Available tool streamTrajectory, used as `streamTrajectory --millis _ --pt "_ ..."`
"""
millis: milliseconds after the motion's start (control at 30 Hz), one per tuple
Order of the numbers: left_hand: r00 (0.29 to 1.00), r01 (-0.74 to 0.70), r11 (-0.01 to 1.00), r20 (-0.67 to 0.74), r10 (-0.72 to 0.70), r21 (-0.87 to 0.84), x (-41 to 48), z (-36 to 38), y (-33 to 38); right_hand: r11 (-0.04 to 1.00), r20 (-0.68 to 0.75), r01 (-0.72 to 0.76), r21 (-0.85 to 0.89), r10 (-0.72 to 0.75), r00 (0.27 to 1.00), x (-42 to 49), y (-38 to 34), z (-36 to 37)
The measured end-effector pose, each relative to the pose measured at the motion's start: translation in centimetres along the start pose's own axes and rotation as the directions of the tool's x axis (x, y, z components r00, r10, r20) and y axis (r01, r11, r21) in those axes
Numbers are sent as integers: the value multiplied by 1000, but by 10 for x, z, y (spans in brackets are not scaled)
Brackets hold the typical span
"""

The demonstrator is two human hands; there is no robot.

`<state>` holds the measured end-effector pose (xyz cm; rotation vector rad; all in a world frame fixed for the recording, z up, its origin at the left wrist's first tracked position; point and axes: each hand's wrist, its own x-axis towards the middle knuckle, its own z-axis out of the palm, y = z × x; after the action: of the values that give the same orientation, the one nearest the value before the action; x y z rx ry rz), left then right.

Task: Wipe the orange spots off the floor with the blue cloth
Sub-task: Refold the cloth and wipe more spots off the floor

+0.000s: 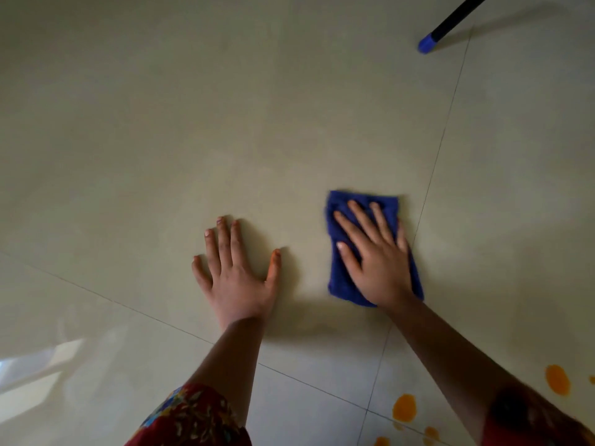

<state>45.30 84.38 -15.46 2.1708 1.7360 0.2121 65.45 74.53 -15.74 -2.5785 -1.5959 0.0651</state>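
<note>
A folded blue cloth [341,278] lies flat on the beige tiled floor [225,123], right of centre. My right hand [375,255] presses down on it with fingers spread, covering most of it. My left hand [236,268] rests flat on the bare tile to the cloth's left, fingers apart, holding nothing. Several orange spots sit near the bottom right: one large spot [404,408], another [557,379] past my right forearm, and smaller ones [430,434] at the bottom edge. The spots are well behind the cloth, close to me.
A black pole with a blue tip [427,45] slants down to the floor at the top right. Tile joints cross the floor. A bright window reflection [35,365] shows at the lower left. Red patterned sleeves cover my upper arms.
</note>
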Motion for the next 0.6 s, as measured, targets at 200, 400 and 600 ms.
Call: streamTrajectory --millis 200,400,600 --pt "1000 14 1000 -4 -14 3 0 -1 2 726 15 -681 98 683 730 83 50 -11" --pt "1000 11 1000 -5 -11 25 -1 1 2 900 80 -427 85 421 903 197 -34 -2" --pt "1000 -12 1000 3 12 22 0 -1 1 958 73 272 87 -278 958 77 -83 1"
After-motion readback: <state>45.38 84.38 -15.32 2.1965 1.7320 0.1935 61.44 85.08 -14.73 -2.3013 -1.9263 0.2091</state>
